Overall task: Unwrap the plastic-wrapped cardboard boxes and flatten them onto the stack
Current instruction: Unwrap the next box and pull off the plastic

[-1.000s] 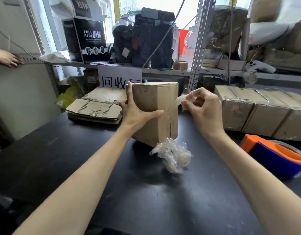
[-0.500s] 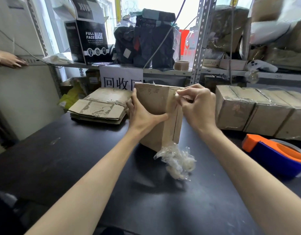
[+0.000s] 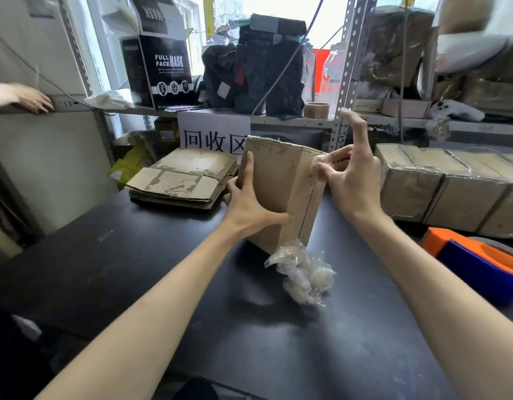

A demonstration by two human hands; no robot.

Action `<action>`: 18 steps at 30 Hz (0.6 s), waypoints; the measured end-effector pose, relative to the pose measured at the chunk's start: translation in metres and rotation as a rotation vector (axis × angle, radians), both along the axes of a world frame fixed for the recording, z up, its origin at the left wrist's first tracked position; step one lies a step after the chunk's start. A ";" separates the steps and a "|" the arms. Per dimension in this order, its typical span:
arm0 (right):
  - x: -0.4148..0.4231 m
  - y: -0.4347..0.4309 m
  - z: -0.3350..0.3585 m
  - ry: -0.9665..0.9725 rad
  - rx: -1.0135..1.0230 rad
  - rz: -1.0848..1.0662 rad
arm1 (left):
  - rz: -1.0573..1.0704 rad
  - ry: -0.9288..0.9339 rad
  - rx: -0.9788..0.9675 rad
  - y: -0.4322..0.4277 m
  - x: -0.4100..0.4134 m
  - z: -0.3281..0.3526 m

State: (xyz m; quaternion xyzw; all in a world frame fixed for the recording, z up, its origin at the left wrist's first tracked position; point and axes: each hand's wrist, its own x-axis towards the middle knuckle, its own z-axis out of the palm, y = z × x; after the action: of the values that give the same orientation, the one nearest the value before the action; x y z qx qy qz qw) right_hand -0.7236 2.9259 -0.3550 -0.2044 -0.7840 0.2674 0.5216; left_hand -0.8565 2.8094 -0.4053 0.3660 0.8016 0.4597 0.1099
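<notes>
A brown cardboard box point(image 3: 281, 186) stands tilted on one corner on the black table point(image 3: 151, 272). My left hand point(image 3: 249, 206) grips its left side, thumb across the front face. My right hand point(image 3: 347, 174) pinches a strip of clear plastic at the box's upper right edge, with its other fingers raised. A crumpled wad of clear plastic wrap point(image 3: 302, 272) lies on the table below the box. The stack of flattened cardboard point(image 3: 183, 180) lies to the left behind the box. A row of plastic-wrapped boxes point(image 3: 451, 183) sits to the right.
An orange and blue tape dispenser point(image 3: 480, 261) lies at the right edge. Behind the table a metal shelf point(image 3: 278, 118) holds a black mask box point(image 3: 160, 62), dark bags and a tape roll point(image 3: 315, 110). Another person's hand point(image 3: 30, 96) rests on a ledge at far left.
The box has tipped further and moved up a little. My right hand went from pulling the strip out to the right back to the box's top edge, and its fingers now stand up.
</notes>
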 end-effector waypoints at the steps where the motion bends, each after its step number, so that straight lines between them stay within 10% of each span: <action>1: 0.001 0.002 0.001 -0.013 0.018 -0.011 | 0.014 0.009 0.020 0.000 0.000 -0.002; 18: 0.022 -0.013 -0.027 -0.608 0.092 0.143 | 0.301 -0.101 0.242 0.007 -0.007 -0.009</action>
State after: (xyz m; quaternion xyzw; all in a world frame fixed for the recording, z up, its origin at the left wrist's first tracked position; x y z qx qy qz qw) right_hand -0.7021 2.9133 -0.3821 -0.1957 -0.9276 0.1942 0.2520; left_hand -0.8634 2.8160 -0.4140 0.2293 0.7796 0.5817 0.0352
